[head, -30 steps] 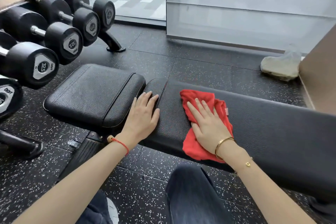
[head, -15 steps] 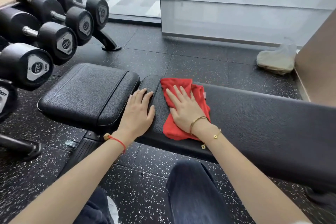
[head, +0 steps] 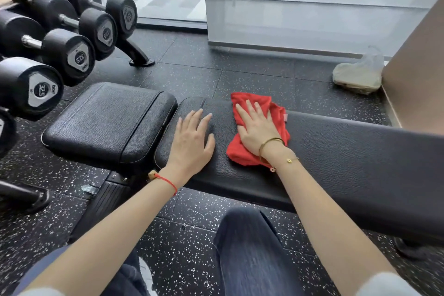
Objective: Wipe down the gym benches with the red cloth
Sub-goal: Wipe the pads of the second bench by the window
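Note:
A black padded gym bench point(head: 348, 151) runs across the view, with its long back pad on the right and a separate seat pad point(head: 108, 122) on the left. The red cloth point(head: 278, 115) lies crumpled on the back pad near its left end. My right hand point(head: 257, 127) presses flat on the cloth with straight fingers. My left hand point(head: 192, 139) rests flat on the bare pad just left of the cloth, fingers spread, close to the gap between the two pads.
A rack of black dumbbells point(head: 60, 53) stands at the left, close to the seat pad. A pale bag point(head: 358, 74) lies on the speckled floor by a brown wall point(head: 418, 74) at the right. My knee point(head: 252, 247) is below the bench.
My right hand slid the cloth left along the back pad toward my left hand, then a little back to the right. My left hand stayed flat on the pad's end.

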A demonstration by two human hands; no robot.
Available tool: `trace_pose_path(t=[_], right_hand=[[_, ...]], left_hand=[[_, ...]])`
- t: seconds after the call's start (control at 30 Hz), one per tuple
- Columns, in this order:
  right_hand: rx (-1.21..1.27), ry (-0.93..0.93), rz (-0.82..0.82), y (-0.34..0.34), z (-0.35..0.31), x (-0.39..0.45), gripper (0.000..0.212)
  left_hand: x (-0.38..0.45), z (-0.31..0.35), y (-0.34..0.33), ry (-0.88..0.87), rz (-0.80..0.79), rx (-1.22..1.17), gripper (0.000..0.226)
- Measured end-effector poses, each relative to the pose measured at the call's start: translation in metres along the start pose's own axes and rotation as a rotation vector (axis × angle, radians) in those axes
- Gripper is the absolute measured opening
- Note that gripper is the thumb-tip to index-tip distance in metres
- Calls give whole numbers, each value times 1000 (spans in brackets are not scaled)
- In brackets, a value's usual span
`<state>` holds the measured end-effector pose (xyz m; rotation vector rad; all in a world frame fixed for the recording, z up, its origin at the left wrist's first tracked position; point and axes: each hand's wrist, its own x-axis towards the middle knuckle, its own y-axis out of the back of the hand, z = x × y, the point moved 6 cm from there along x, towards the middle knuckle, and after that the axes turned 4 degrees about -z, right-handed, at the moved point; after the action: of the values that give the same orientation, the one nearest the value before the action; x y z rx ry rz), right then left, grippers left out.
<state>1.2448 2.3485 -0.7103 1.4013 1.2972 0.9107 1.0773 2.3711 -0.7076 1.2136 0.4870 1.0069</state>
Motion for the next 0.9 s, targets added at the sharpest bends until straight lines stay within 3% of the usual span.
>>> trace_pose_path(t=[0.27, 0.47, 0.6, 0.7, 0.9], right_hand=[[-23, 76, 47, -9, 16, -52, 63], [31, -85, 78, 5, 90, -94, 62], [26, -238, 60, 20, 127, -62, 60], [18, -256, 24, 25, 119, -28, 59], [-28, -27, 38, 4, 52, -50, 63]], left_hand=[[8, 26, -17, -22, -12, 14, 53], [4, 47, -34, -69, -39, 3, 51], [3, 46, -36, -64, -18, 2, 51], [4, 47, -36, -52, -10, 2, 51], [3, 48, -35, -48, -8, 17, 50]])
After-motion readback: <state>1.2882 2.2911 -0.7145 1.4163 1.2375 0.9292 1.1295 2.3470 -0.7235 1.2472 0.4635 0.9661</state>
